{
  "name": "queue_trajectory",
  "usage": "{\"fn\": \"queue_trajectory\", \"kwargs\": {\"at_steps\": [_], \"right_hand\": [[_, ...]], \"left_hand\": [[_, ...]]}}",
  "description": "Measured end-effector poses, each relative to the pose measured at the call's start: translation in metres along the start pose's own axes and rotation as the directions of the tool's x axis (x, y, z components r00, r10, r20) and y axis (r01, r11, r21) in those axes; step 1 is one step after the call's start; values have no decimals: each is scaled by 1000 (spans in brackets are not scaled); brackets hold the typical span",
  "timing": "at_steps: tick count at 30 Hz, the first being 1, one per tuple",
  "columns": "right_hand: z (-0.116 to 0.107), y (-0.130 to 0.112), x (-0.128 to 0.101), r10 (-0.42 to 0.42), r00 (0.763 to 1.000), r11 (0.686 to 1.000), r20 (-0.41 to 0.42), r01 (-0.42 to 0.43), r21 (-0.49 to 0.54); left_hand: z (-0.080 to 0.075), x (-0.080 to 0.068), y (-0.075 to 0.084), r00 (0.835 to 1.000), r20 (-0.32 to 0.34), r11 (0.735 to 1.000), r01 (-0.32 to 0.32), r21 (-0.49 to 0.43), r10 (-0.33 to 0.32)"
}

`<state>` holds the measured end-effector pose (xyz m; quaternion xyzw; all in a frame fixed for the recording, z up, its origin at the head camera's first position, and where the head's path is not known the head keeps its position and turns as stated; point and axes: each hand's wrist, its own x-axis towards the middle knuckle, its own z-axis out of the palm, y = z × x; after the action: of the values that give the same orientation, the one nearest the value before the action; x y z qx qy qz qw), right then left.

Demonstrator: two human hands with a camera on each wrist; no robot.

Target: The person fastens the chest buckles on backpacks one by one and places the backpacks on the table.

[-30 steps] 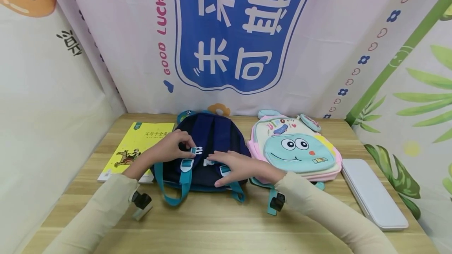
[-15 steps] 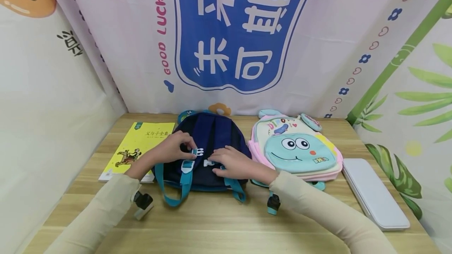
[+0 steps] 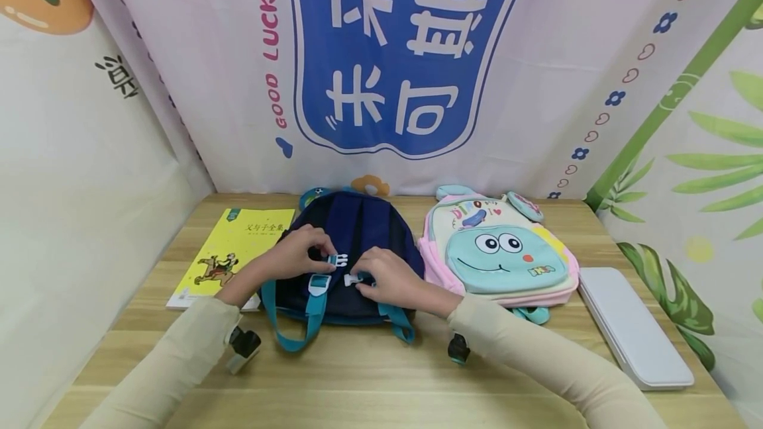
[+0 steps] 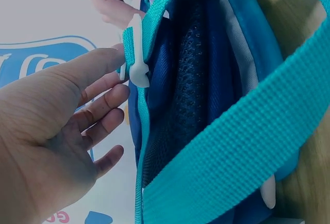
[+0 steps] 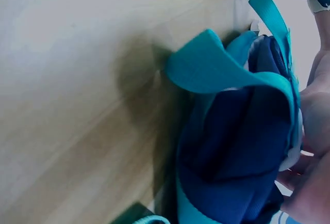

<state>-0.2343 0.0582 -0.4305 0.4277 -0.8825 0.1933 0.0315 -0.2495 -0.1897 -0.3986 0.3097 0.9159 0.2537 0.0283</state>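
Item: navy backpack (image 3: 352, 250) with teal straps, lying strap-side up on the wooden table (image 3: 369, 376), taken here as the landmark. Nearest, before the backpack: the teal strap ends (image 3: 298, 333) trailing toward the table's front edge. On the backpack's back panel: the left hand (image 3: 295, 258), fingers pinched on the pronged chest-clip half (image 3: 337, 259); the right hand (image 3: 387, 278), fingers curled round the socket clip half (image 3: 353, 278). The two halves sit close, slightly offset, not yet joined. Step in hand, as judged: bringing the chest buckle together; the next move calls for lining the prongs up with the socket mouth and pressing them home. Left of the backpack: yellow book (image 3: 229, 257), flat. Right of it: cartoon-face child's backpack (image 3: 501, 253), touching it; farther right, white case (image 3: 632, 326). Behind: printed backdrop (image 3: 405, 51).
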Motion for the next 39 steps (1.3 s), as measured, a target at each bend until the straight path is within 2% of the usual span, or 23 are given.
{"fn": "queue_trajectory", "kwargs": {"at_steps": [11, 22, 33, 39], "right_hand": [[5, 0, -3, -22, 990, 999, -139, 26, 31], [2, 3, -8, 25, 981, 989, -193, 5, 150], [-6, 11, -9, 105, 970, 941, -220, -26, 337], [-9, 17, -12, 141, 971, 903, -194, -46, 427]], "left_hand": [[4, 0, 2, 998, -35, 997, -43, 62, 45], [6, 0, 3, 996, -54, 994, -65, 92, 70], [7, 2, 6, 996, -58, 994, -66, 84, 71], [8, 4, 7, 996, -49, 993, -74, 89, 79]]}}
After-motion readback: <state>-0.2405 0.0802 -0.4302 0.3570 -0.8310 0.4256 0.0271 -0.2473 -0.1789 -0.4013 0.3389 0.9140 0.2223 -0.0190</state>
